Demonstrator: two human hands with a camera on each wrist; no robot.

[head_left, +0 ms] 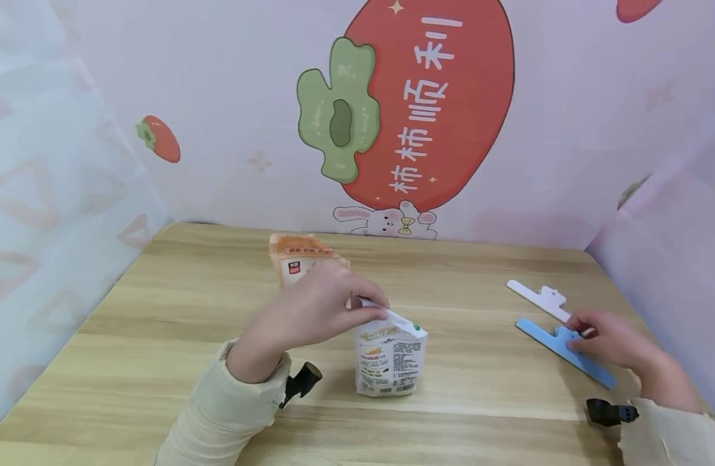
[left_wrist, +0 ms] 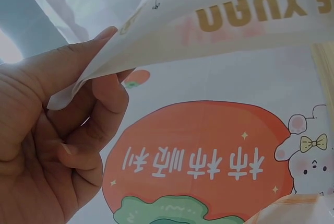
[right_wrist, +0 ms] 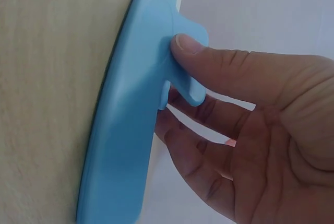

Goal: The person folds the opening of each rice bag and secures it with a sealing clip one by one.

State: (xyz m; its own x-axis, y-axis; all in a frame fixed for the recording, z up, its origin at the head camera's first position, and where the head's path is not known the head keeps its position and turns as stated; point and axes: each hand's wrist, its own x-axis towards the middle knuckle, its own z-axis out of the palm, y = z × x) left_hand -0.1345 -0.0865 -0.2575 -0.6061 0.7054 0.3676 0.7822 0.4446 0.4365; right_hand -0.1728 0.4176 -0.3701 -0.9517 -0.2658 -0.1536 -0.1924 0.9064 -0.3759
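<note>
My table [head_left: 159, 336] is light wood grain, walled by printed sheets on three sides. On it: a white pouch [head_left: 390, 362] upright near the middle, an orange bag [head_left: 299, 255] behind it toward the back wall, well apart from the clips. At my right lie a blue clip [head_left: 558, 349] and, just behind it, a white clip [head_left: 538, 298].
</note>
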